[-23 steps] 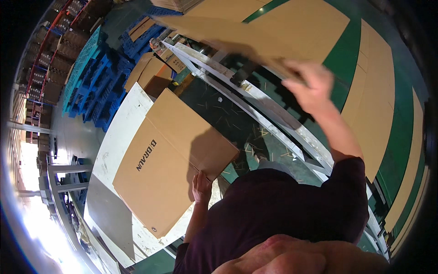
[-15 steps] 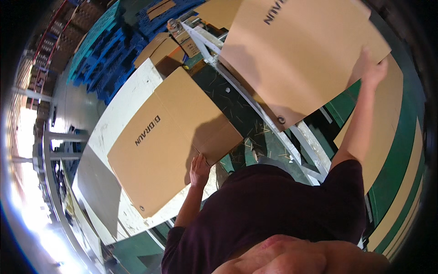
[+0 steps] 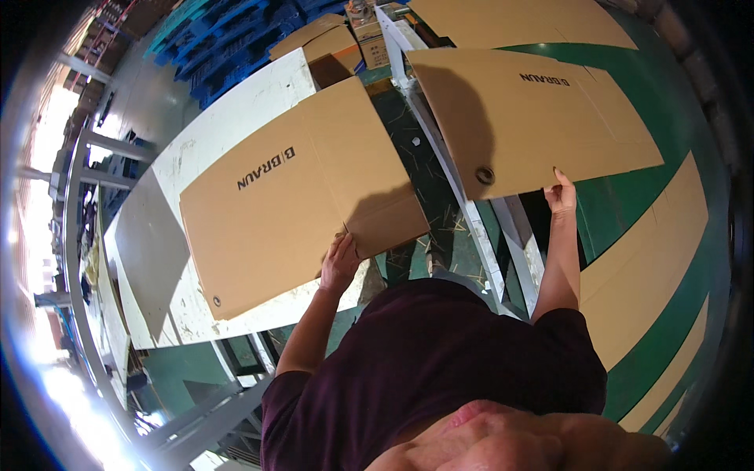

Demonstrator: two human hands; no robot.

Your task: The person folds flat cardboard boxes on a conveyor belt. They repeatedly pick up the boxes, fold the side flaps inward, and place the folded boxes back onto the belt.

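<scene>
On the left, a flat printed cardboard sheet (image 3: 267, 212) lies on the white tabletop, its left edges showing layers beneath. My left hand (image 3: 340, 263) rests at its near edge beside a slit, fingers lying on top and thumb hidden. To the right, my right hand (image 3: 560, 195) pinches the near edge of another printed cardboard sheet (image 3: 550, 118), one digit on top and the others partly hidden underneath. That second sheet spans from the white metal frame over the green surface, with a dark shadow across its left part.
A white metal frame (image 3: 459, 188) stands between the two sheets, a gap with scattered straw beside it. More cardboard (image 3: 644, 267) lies on the green surface (image 3: 620, 208) at right. Cartons (image 3: 318, 43) and blue pallets (image 3: 236, 51) stand at the back, a grey rail (image 3: 72, 228) at left.
My right hand has come down and nearer, lowering the right sheet from a raised tilt to almost flat. My left hand stays at the left sheet's near edge. The view has shifted.
</scene>
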